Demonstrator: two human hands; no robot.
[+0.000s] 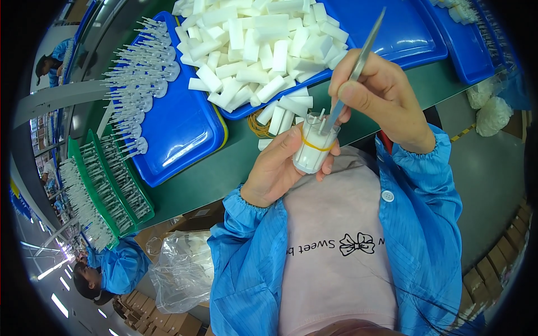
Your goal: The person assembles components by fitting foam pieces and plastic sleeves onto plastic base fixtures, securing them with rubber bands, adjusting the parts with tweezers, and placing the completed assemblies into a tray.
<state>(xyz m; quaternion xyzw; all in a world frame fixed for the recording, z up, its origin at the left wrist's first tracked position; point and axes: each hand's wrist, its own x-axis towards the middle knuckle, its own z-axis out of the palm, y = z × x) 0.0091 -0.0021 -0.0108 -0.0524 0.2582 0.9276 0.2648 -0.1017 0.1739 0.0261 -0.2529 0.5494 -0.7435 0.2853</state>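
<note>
Just above your lap, your left hand point(278, 165) wraps a rubber-banded bundle of white pieces point(315, 147), your right hand point(376, 98) pinches metal tweezers point(355, 71) into its top, and beyond, on the counter point(235, 162), blue trays point(185, 126) hold loose white blocks point(255, 47).

A blue tray point(185, 140) of white plastic stems sits beside a green rack point(112, 185) and a clear bag point(182, 269).

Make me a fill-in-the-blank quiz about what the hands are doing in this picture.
1. The left hand holds a white bundle bound by a ____ rubber band.
2. The right hand grips metal ____.
3. Loose white pieces fill a ____ tray.

Missing words: yellow; tweezers; blue
</note>
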